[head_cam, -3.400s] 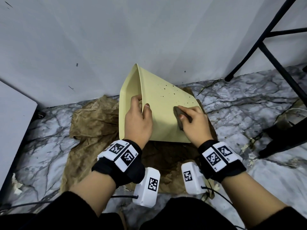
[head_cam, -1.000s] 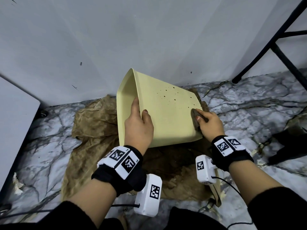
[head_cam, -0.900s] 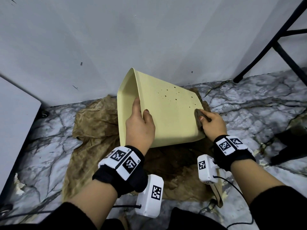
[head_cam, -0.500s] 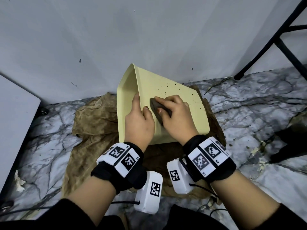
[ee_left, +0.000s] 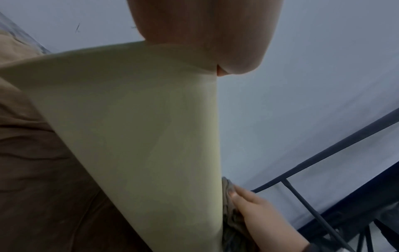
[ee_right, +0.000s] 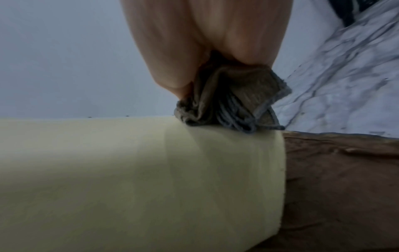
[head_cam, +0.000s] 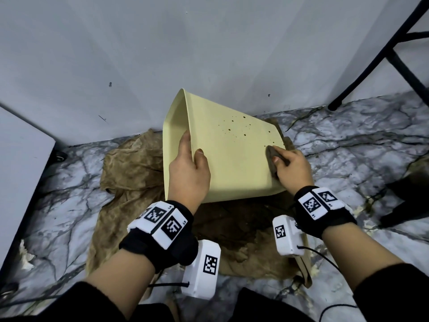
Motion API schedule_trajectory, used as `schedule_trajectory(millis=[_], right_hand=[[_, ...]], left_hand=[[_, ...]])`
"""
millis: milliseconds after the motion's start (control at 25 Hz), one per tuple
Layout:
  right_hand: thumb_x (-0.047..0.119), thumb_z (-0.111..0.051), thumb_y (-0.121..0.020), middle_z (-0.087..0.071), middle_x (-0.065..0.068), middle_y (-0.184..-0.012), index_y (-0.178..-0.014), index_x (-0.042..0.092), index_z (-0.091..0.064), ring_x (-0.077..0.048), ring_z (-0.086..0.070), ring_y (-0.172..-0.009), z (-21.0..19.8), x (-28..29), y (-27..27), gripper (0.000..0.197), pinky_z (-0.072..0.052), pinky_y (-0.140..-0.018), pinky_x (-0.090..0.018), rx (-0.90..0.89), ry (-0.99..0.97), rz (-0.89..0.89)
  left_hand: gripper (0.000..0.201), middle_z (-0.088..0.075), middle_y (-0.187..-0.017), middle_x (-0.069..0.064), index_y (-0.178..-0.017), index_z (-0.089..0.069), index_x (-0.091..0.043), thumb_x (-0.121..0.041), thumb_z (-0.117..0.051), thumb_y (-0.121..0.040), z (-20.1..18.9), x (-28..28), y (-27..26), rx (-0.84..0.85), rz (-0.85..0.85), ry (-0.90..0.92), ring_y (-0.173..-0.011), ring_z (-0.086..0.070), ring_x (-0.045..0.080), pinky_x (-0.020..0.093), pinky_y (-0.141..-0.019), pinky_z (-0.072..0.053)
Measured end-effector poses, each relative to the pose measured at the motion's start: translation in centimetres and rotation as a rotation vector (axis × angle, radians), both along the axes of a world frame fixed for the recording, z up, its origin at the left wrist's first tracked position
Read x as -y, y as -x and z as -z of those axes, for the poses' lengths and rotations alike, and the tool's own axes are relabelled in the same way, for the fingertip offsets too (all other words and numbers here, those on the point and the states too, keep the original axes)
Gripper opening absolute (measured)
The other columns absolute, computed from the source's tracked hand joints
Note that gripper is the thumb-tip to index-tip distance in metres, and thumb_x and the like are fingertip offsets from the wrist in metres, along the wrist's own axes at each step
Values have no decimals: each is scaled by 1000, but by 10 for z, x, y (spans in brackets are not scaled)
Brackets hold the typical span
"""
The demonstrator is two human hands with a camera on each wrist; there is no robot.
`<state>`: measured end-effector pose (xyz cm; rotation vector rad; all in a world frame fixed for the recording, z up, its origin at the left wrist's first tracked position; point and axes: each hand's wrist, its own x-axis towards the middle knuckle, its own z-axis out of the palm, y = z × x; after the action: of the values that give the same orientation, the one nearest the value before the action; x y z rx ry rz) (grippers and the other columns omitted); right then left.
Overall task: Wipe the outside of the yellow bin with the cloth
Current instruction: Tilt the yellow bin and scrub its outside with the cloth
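Observation:
The yellow bin [head_cam: 232,154] lies tipped on its side on a brown sheet, its mouth to the left and its base to the right; dark specks dot its upper side. My left hand [head_cam: 189,168] grips the bin's rim, fingers inside and thumb on the outer wall. My right hand [head_cam: 290,168] holds a bunched grey cloth [head_cam: 272,156] and presses it on the outer wall near the base end. The right wrist view shows the cloth [ee_right: 228,105] squeezed under the fingers against the bin [ee_right: 140,179]. In the left wrist view the bin wall [ee_left: 140,136] fills the middle, with the cloth [ee_left: 232,218] at its lower edge.
A crumpled, stained brown sheet [head_cam: 130,173] covers the marble floor [head_cam: 348,145] under the bin. A white wall [head_cam: 209,47] stands just behind. Black metal furniture legs [head_cam: 371,56] rise at the right, a white panel [head_cam: 21,159] at the left, a dark object [head_cam: 408,201] at the far right.
My right hand has swept the cloth across the bin's outer wall from beside the left hand to the right, near the base end. The left hand keeps its grip on the rim.

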<state>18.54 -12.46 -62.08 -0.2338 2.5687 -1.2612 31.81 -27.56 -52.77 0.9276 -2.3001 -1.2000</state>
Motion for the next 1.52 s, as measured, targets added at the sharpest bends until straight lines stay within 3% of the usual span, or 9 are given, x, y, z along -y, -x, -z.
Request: schedule_trajectory(millis=[280,440,520,640,800,1040,1200,1360,1520], right_hand=[[16,-51,-89,-49,-17,-126,-122,17,-54,-35,-45,-120,5,-11,4,34,-34,-103,-34,44,-21,28],[15,-53,-88,-50,-17,-123,-122,18,-55,-34,-46,-118,5,-12,1,34,-34,-103,-35,19,-29,10],[15,-54,-87,-52,-16,-122,-121,18,-56,-33,-47,-116,5,-12,0,34,-34,-102,-35,5,-32,-7],[14,-54,-87,-52,-13,-120,-120,18,-56,-34,-46,-115,3,-8,-7,34,-36,-102,-35,2,20,-16],[12,-55,-86,-51,-2,-104,-119,19,-58,-26,-49,-109,-18,6,-28,33,-32,-88,-14,-68,138,-91],[17,-54,-83,-57,-4,-103,-118,25,-58,-25,-47,-95,-68,43,-64,36,-25,-81,-14,-354,268,-280],[21,-51,-82,-58,-4,-103,-117,26,-59,-29,-49,-96,-63,44,-60,37,-28,-84,-16,-353,291,-240],[15,-56,-85,-51,2,-101,-117,23,-59,-32,-50,-105,-36,25,-38,33,-41,-97,-35,-215,259,-129],[12,-54,-87,-54,-11,-116,-119,16,-58,-27,-51,-110,-10,-6,-10,33,-32,-90,-15,-75,173,5]], left_hand=[[33,-55,-99,5,-115,-33,-12,0,-37,-85,-11,12,9,21,46,-75,-73,-53,22,28,-62,-38],[17,-53,-82,-6,-107,-34,-16,-15,-42,-92,-14,13,13,-24,1,-115,-67,-51,3,21,-50,-37],[23,-49,-78,-10,-115,-37,-10,-19,-41,-94,-12,12,11,-37,-44,-84,-68,-51,8,24,-56,-32],[15,-61,-83,5,-108,-42,-18,-16,-39,-93,-7,14,8,-91,-92,-88,-78,-58,28,36,-70,-45],[20,-66,-88,22,-92,-41,-35,-16,-41,-93,-10,6,9,-152,-56,-116,-79,-61,36,46,-69,-50],[21,-62,-73,-6,-112,-47,-18,-13,-44,-92,-4,-5,10,-194,42,-22,-58,-54,1,6,-53,-39],[23,-62,-74,-5,-114,-46,-16,-12,-43,-92,-1,-4,10,-183,67,30,-59,-54,1,6,-54,-38],[24,-63,-76,-6,-116,-45,-17,-13,-42,-93,0,0,6,-169,65,11,-62,-56,1,7,-53,-39],[23,-62,-75,-10,-116,-45,-16,-13,-41,-93,1,2,5,-173,67,-16,-58,-54,-5,4,-51,-38]])
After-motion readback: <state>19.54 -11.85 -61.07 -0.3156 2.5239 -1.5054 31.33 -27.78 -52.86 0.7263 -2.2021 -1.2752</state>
